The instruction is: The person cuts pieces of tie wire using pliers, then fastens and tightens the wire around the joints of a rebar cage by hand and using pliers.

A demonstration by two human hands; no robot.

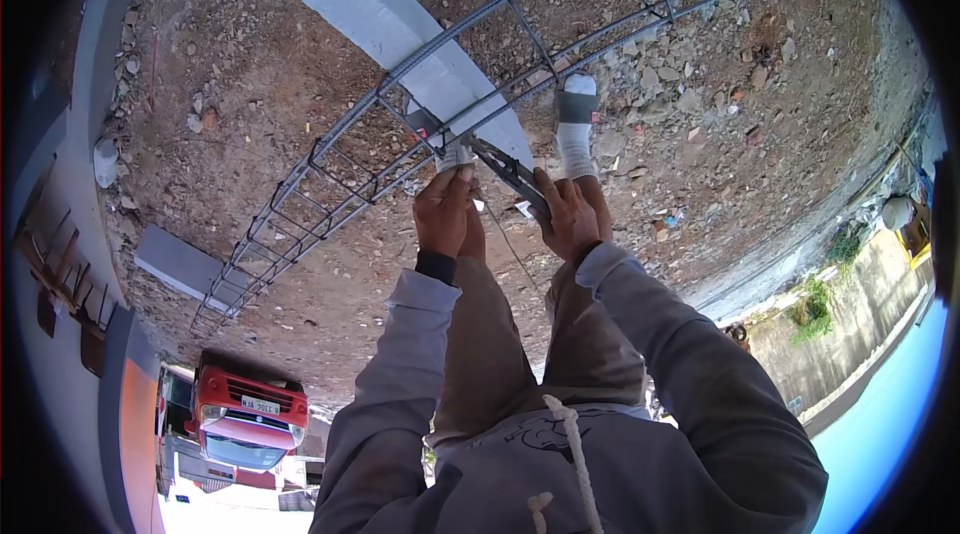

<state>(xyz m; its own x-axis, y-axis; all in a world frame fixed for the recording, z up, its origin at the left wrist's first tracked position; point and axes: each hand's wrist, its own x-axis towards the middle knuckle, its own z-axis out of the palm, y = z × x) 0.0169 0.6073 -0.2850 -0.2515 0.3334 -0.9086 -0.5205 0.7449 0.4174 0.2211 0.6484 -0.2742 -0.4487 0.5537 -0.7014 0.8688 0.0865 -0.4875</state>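
A long cage of steel rebar [345, 149] curves across the view, lying over a pale concrete slab [400, 19]. My right hand [572, 219] is wrapped round the handles of dark metal pincers [508, 169], whose jaws point at the near bar of the cage. Beside the jaws, the fingers of my left hand [443, 209] are pinched together just below that bar; what they hold is too small to make out. A thin wire runs down from near the hands. My feet, in light socks and dark-strapped sandals [577, 104], show beyond the hands.
Rubble and broken stone [660, 84] cover the reddish ground. A second pale block [190, 269] lies under the cage's left end. A red car [250, 409] is at the lower left, near a building wall. At the right runs a concrete wall [850, 309] with green plants.
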